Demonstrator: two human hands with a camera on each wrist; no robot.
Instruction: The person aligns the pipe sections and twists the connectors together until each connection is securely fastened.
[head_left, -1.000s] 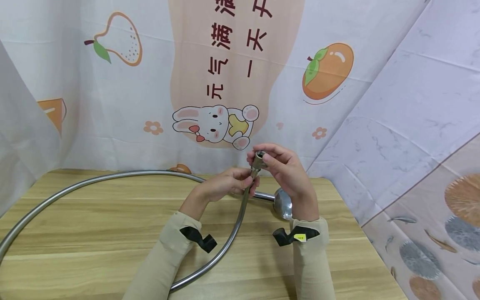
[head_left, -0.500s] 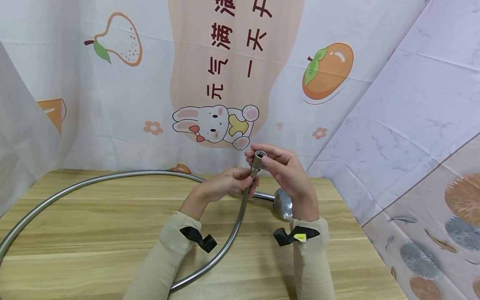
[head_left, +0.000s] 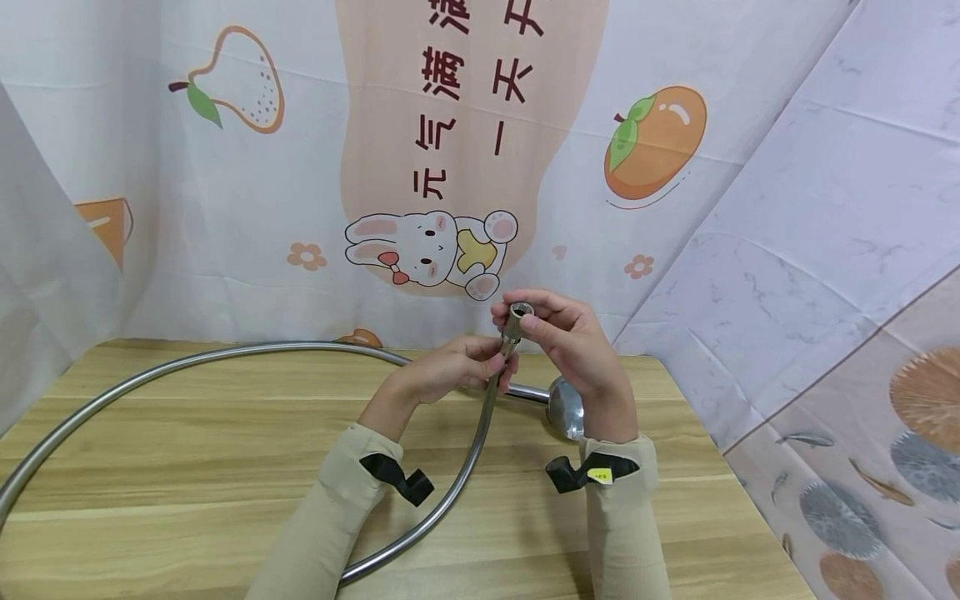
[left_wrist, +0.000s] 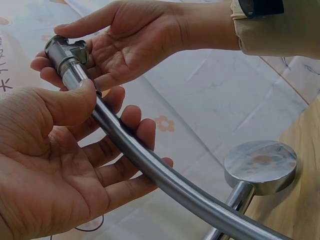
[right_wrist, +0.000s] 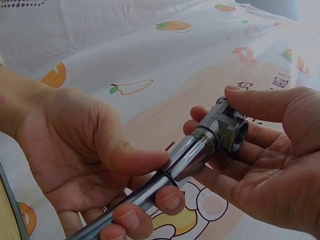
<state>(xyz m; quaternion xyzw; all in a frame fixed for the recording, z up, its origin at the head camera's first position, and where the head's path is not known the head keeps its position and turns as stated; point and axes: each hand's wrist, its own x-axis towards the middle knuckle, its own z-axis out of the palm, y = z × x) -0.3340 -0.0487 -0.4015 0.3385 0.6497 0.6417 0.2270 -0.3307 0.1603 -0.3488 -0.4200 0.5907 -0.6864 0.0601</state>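
My left hand (head_left: 453,367) grips the end of a silver metal shower hose (head_left: 472,454), the thumb lying along its smooth end sleeve (right_wrist: 187,155). Above it my right hand (head_left: 573,342) pinches a metal tee fitting (right_wrist: 225,122) between thumb and fingers. The tee sits on the hose end, with some thread showing between them in the right wrist view. One opening of the tee faces up in the head view, and a threaded side opening shows in the right wrist view. Behind the hands a round chrome shower head (left_wrist: 262,162) lies on the table, partly hidden by the right wrist.
From the hands the hose runs down to the front edge of the wooden table (head_left: 225,450). A wide loop of hose curves along the left side and back. A printed cloth (head_left: 247,183) hangs behind the table, and a marbled sheet (head_left: 810,208) slopes at the right.
The tee has turned slightly on the hose end as the right thumb and fingers shifted a little. The left hand, hose and shower head have stayed in place.
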